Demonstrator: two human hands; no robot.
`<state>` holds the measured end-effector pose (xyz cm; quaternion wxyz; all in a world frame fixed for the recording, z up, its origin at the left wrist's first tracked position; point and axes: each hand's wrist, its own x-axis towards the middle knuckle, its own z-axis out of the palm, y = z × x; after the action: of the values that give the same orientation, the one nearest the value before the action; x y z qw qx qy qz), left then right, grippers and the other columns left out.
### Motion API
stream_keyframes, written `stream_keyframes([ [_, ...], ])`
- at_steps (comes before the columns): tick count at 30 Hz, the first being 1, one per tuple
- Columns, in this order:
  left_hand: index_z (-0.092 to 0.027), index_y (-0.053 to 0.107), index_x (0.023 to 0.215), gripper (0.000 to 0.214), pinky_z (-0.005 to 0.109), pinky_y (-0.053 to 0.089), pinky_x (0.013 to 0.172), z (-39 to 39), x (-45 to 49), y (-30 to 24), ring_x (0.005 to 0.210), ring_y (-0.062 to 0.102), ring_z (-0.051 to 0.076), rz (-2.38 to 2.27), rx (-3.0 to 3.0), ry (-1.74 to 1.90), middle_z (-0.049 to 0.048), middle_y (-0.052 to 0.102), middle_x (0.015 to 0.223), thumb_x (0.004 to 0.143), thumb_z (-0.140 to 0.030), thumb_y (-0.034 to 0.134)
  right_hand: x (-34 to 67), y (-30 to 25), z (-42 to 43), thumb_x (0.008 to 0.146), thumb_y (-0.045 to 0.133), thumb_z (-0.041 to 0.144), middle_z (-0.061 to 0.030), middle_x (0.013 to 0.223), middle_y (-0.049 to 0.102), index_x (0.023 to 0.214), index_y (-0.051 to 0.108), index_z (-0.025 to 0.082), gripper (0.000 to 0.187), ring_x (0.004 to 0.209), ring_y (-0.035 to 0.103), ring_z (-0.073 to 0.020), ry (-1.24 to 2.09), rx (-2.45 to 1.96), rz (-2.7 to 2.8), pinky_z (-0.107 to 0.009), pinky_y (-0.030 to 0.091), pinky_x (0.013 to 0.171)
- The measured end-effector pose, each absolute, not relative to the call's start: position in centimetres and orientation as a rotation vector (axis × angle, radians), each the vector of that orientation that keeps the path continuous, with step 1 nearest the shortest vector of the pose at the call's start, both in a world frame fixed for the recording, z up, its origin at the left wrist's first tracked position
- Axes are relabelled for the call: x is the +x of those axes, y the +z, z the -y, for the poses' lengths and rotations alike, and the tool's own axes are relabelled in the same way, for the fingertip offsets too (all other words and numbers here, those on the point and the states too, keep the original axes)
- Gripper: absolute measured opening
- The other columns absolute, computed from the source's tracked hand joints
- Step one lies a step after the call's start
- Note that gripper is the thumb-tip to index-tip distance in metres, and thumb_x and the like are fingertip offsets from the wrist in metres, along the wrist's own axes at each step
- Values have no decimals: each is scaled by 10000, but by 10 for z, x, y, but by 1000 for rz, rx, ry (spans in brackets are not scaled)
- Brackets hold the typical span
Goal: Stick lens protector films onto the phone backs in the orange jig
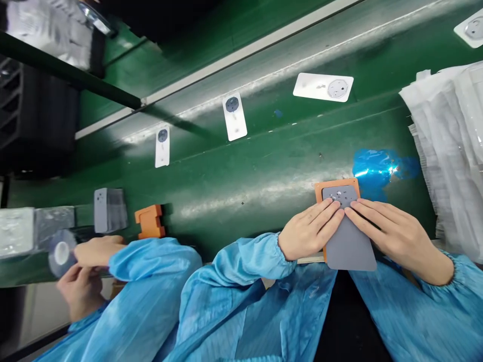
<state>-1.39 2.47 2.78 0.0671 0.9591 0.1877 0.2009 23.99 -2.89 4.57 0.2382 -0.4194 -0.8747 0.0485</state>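
Note:
A grey flat plate (349, 246) with a round patterned area near its far end lies in an orange holder (319, 188) at the near edge of a green belt. My left hand (311, 231) lies flat on the plate's left side, fingers stretched out and together. My right hand (392, 231) rests on its right side, fingers stretched toward the left. The fingertips of both hands almost meet at the plate's top. Neither hand grips anything.
Three white cards (234, 115) (162, 146) (323, 86) with round inserts lie on the green belt (264, 166). Blue film (377, 168) sits behind the holder. A stack of clear bags (449, 151) is at right. A co-worker's hands (88, 266) and an orange block (150, 221) are at left.

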Motion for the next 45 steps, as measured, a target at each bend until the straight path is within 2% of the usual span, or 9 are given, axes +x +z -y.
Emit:
stream_keyframes([
  [6, -67, 397, 1547, 549, 410, 519, 1195, -18, -22, 13, 1491, 479, 276, -573, 2873, 500, 194, 637, 1444, 1016, -137, 518, 242, 27, 31, 959, 566, 2, -154, 1341, 706, 1395, 616, 113, 453, 1237, 690, -276, 86, -1126, 2406, -410, 597, 1057],
  [11, -111, 508, 1463, 451, 456, 525, 1181, -25, -21, 6, 1439, 546, 308, -690, 2925, 408, 199, 635, 1447, 1017, -177, 493, 239, 16, 25, 971, 526, 2, -164, 1388, 678, 1413, 606, 109, 461, 1291, 660, -291, 117, -1179, 2447, -436, 577, 1096],
  [18, -83, 553, 1401, 459, 549, 470, 1200, -21, -13, -1, 1497, 462, 385, -804, 2918, 295, 271, 532, 1531, 957, -194, 531, 230, 2, 30, 988, 471, 27, -206, 1535, 543, 1582, 427, 75, 598, 1427, 540, -346, 175, -1302, 2464, -525, 521, 1165],
  [22, -68, 570, 1387, 485, 544, 480, 1185, -2, -13, 6, 1432, 537, 395, -818, 2922, 248, 284, 550, 1506, 926, -220, 577, 232, 5, 44, 980, 469, 21, -197, 1560, 516, 1634, 336, 101, 672, 1434, 531, -348, 236, -1295, 2482, -532, 526, 1159],
  [29, -159, 556, 1470, 598, 585, 444, 1195, -30, -36, 18, 1413, 529, 375, -652, 2618, 152, 193, 591, 1502, 958, -458, 635, 232, 8, 48, 949, 466, 18, -221, 1547, 524, 1627, 334, 61, 691, 1423, 539, -366, 220, -1294, 2517, -552, 502, 1172],
  [32, -232, 583, 1454, 602, 511, 430, 1220, -69, -41, 21, 1487, 458, 321, -566, 2347, 285, 119, 640, 1465, 945, -541, 671, 232, 9, 48, 932, 474, 6, -268, 1518, 537, 1577, 386, -20, 651, 1418, 538, -390, 142, -1272, 2575, -557, 489, 1177],
  [37, -201, 688, 1292, 386, 395, 515, 1029, -112, 0, 8, 1147, 668, 242, -925, 2241, 261, 104, 738, 1221, 1013, -451, 595, 232, 9, 49, 951, 496, 34, -293, 1514, 530, 1493, 473, -65, 552, 1407, 542, -405, 35, -1288, 2662, -545, 481, 1177],
  [41, -184, 732, 986, 343, 335, 481, 841, -124, 27, -2, 941, 662, 217, -934, 2266, 24, 69, 731, 976, 967, -516, 648, 229, 9, 51, 959, 494, 37, -284, 1523, 525, 1477, 494, -49, 525, 1408, 542, -403, 40, -1325, 2655, -539, 490, 1163],
  [45, -181, 676, 926, 356, 340, 435, 827, -123, 29, -4, 908, 618, 214, -938, 2277, 42, 56, 721, 938, 958, -535, 658, 226, 8, 53, 964, 498, 52, -277, 1536, 515, 1474, 506, -31, 517, 1424, 525, -405, 65, -1353, 2631, -543, 493, 1155],
])
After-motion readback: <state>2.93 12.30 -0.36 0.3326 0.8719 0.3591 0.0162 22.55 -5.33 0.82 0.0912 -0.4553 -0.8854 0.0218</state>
